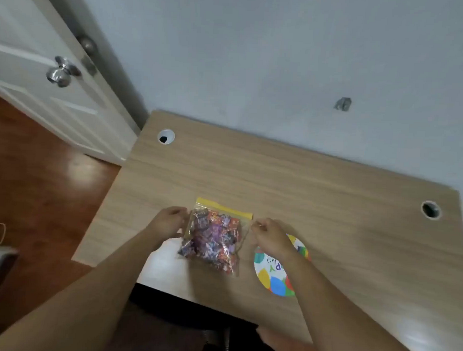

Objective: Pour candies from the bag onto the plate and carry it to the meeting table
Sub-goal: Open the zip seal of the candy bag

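Bag [213, 238] is pinched at both top corners, left hand [168, 221] at its 9 o'clock, right hand [271, 236] at 3. It sits mid-desk [330, 206], zip looks closed. Soft, floppy plastic with loose candies [212, 234] that'll shift, so hold near the zip strip. Plate [273, 278] is at 4 o'clock, partly under the right wrist.

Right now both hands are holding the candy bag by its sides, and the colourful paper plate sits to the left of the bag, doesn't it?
Not quite. In the head view the left hand and right hand do hold the candy bag by its sides, but the colourful paper plate sits to the right of the bag, partly under the right forearm.
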Motion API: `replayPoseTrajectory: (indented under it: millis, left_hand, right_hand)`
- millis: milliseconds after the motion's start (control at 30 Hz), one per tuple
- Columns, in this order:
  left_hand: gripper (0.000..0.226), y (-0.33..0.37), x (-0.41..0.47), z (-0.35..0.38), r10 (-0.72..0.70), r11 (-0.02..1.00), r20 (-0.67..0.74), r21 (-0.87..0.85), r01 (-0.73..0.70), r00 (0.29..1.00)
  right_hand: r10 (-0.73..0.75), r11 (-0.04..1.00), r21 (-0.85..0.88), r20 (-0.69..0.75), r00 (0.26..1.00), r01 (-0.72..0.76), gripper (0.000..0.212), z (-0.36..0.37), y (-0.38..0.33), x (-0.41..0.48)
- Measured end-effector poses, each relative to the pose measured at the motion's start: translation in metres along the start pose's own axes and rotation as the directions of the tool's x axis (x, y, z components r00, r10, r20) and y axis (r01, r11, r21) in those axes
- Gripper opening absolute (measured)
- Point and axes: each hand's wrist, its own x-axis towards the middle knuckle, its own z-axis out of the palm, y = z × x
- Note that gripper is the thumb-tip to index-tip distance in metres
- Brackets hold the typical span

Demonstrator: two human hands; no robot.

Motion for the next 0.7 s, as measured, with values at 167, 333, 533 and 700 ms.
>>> replayPoseTrajectory:
  millis: [167,333,533,700]
  left_hand:
    - [0.023,-0.018,0.006,0.017,-0.075,0.994,0.003,-0.076,0.075,0.997]
    - [0.021,-0.028,0.006,0.024,-0.103,0.988,-0.018,-0.114,0.101,0.994]
    - [0.022,-0.028,-0.008,0.021,-0.027,0.985,-0.066,-0.171,0.015,0.997]
    - [0.056,-0.004,-0.037,0.009,-0.050,0.958,0.027,-0.280,0.056,0.998]
  right_hand:
    - [0.066,0.980,0.192,-0.038,0.997,-0.057,0.041,0.025,0.003,0.032]
    - [0.082,0.972,0.229,-0.100,0.992,-0.057,0.039,0.029,-0.006,0.054]
    - [-0.160,0.984,0.067,-0.045,0.986,0.163,0.014,0.038,-0.026,0.013]
    - [-0.402,0.916,-0.046,-0.115,0.908,0.399,0.017,0.058,-0.033,-0.048]
